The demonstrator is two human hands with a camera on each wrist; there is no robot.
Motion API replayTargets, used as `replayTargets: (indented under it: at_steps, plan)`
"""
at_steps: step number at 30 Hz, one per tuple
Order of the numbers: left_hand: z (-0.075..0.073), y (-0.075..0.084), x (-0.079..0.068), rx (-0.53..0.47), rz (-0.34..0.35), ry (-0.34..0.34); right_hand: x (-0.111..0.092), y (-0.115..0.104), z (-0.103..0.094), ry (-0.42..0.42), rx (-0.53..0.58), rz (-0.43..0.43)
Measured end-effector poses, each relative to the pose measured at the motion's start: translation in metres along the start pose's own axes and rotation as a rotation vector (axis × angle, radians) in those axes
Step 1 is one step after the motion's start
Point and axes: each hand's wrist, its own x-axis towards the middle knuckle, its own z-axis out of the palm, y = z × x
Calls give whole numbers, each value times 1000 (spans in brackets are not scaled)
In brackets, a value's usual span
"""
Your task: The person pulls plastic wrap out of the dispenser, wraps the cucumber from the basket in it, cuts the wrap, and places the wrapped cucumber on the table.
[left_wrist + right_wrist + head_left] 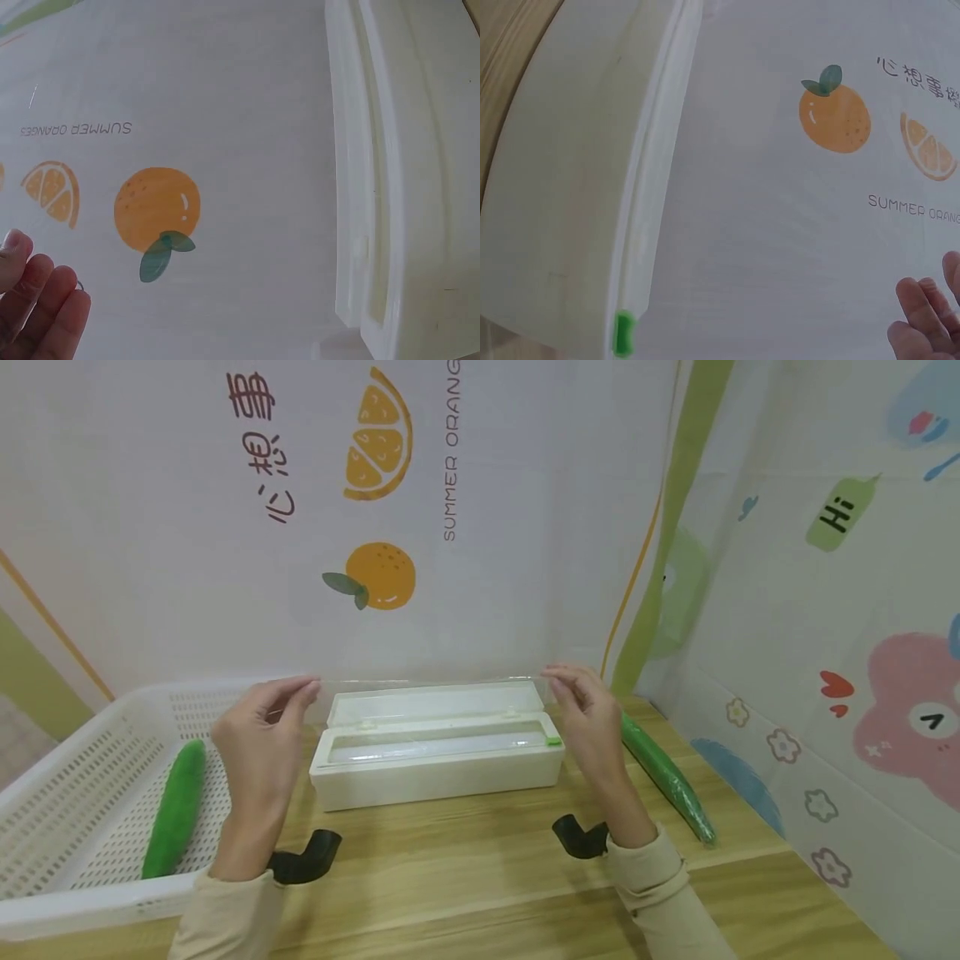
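Film [382, 682] runs pinched between left grip [262, 735] and right grip [590, 714], roughly parallel to the long film dispenser [442, 783] near the far edge of the surface [450, 885]

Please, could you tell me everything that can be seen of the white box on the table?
The box is long, off-white and looks like plastic. Its lid stands open along the back. The top has a framed opening with a pale, shiny interior; a small green piece sits at its right end. The box stands upright on the wood-patterned table. Neither hand appears to touch it; whether the clear film held between them does, I cannot tell.
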Motion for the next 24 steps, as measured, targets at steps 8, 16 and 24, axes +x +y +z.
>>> replayTargets:
  at_steps: [8, 16, 24]
  plan:
    - [-6, 8, 3, -1, 15, 32, 3, -10, -3, 7, 34, -34]
    - [-10, 15, 4, -3, -6, 48, 2, -15, -6, 21, 29, -51]
    - [-16, 22, 5, -9, -4, 58, 0, -23, -8, 35, 76, -73]
